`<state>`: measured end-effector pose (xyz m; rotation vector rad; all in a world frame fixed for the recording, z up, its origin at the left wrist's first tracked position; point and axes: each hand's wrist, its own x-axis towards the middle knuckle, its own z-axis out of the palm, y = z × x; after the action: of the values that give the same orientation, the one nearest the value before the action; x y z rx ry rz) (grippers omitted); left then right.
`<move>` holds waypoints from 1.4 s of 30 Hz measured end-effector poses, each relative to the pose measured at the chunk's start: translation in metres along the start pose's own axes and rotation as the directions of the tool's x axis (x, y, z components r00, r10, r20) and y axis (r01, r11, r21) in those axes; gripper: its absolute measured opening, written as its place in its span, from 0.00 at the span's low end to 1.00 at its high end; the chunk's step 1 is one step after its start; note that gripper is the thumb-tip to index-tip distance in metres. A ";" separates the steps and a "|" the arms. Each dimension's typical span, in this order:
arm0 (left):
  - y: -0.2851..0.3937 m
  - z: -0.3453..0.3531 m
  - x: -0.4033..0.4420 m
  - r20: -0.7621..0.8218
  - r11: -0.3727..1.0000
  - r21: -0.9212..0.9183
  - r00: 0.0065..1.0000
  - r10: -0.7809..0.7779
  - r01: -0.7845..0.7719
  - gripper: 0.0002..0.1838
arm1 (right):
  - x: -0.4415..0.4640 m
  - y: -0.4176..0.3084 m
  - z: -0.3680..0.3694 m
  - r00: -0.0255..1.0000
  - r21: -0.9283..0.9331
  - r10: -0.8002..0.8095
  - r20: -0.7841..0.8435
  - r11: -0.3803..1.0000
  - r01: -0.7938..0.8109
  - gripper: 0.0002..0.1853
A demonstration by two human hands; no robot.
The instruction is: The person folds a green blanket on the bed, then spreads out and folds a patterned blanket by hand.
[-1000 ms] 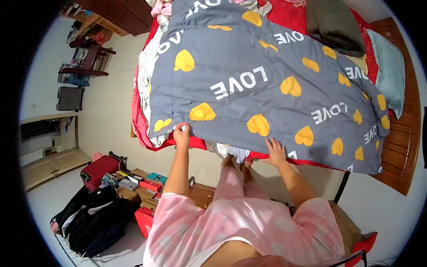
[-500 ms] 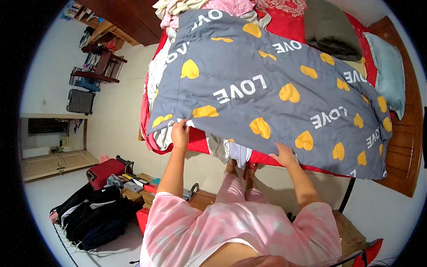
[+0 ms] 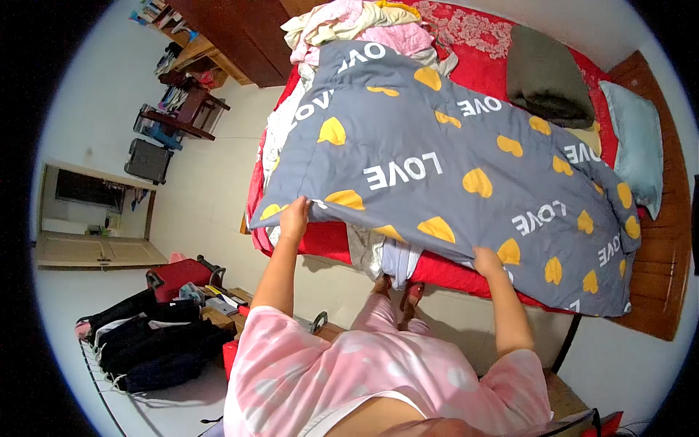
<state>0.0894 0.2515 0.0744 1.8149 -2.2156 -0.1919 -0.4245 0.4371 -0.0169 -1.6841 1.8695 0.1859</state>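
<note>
A grey duvet (image 3: pixel 408 197) printed with white LOVE lettering and yellow hearts lies spread across the bed, its surface wrinkled. My left hand (image 3: pixel 295 218) is closed on its near edge, toward the left corner. Farther right along that edge, my right hand (image 3: pixel 490 262) grips the fabric too, with the fingertips partly hidden by the cloth. Between my hands the edge is lifted a little. Below it show the red bed sheet (image 3: pixel 324 242) and a whitish cloth (image 3: pixel 368 247) hanging down the side.
Crumpled pink and cream bedding (image 3: pixel 357 29) lies at the bed's far left. A dark folded blanket (image 3: pixel 546 76) and a light blue pillow (image 3: pixel 633 146) are on the right, by the wooden headboard (image 3: pixel 666 240). Dark clothes (image 3: pixel 160 339) and a red suitcase (image 3: pixel 178 279) stand lower left.
My right hand was lying with fingers spread on the duvet's edge; now it has closed on that edge. The near edge is raised between my hands. The view has shifted slightly.
</note>
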 end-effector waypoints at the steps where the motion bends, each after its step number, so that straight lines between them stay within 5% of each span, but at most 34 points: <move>1: 0.003 -0.007 -0.004 0.071 0.996 0.013 0.994 -0.083 0.083 0.10 | -0.003 0.000 -0.005 0.999 -0.001 -0.016 0.030 1.000 0.016 0.19; 8: -0.026 -0.003 0.002 0.189 1.000 -0.019 0.982 0.011 -0.008 0.18 | 0.010 -0.009 -0.017 0.963 0.011 0.014 0.270 1.000 -0.017 0.25; 14: -0.010 0.027 0.101 0.255 0.994 -0.051 0.961 0.104 -0.094 0.19 | 0.073 0.022 -0.051 0.980 0.099 0.038 0.194 0.993 -0.058 0.23; 20: 0.023 0.059 0.271 0.223 0.962 -0.025 0.936 0.272 -0.273 0.20 | 0.163 0.037 -0.137 0.947 -0.014 0.318 -0.053 0.948 -0.319 0.16; 23: 0.034 0.094 0.339 0.164 0.924 0.022 0.913 0.372 -0.381 0.14 | 0.210 0.061 -0.148 0.869 -0.075 0.321 -0.376 0.924 -0.374 0.16; 26: 0.027 0.132 0.353 -0.061 0.958 -0.014 0.956 0.286 -0.287 0.13 | 0.232 0.042 -0.149 0.709 -0.088 0.265 -0.653 0.904 -0.419 0.17; 29: -0.007 0.151 0.323 -0.029 0.991 0.075 0.993 0.118 -0.115 0.23 | 0.253 0.041 -0.123 0.840 -0.013 0.227 -0.493 0.963 -0.268 0.21; 33: -0.080 0.147 0.258 -0.085 0.976 0.136 0.983 -0.162 0.172 0.37 | 0.268 0.041 -0.068 0.885 0.059 0.074 -0.459 0.997 -0.053 0.24; 36: -0.121 0.143 0.231 -0.072 0.893 0.072 0.895 -0.439 0.444 0.48 | 0.280 0.025 -0.061 0.936 0.179 0.154 -0.315 0.979 -0.100 0.27; 39: -0.135 0.130 0.231 0.211 0.713 -0.140 0.724 -0.657 0.687 0.49 | 0.305 -0.003 -0.078 0.964 0.278 0.179 -0.199 0.953 -0.120 0.29; 40: -0.142 0.140 0.227 0.061 0.784 -0.143 0.796 -0.602 0.604 0.49 | 0.317 -0.015 -0.081 0.968 0.284 0.134 -0.211 0.956 -0.071 0.29; 42: -0.147 0.151 0.224 0.014 0.795 -0.116 0.801 -0.598 0.595 0.48 | 0.338 -0.037 -0.088 0.970 0.292 0.046 -0.237 0.956 0.026 0.30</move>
<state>0.1439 -0.0080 -0.0818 2.3743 -1.4975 -0.4071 -0.4219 0.0993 -0.1109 -1.5448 1.9668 -0.2947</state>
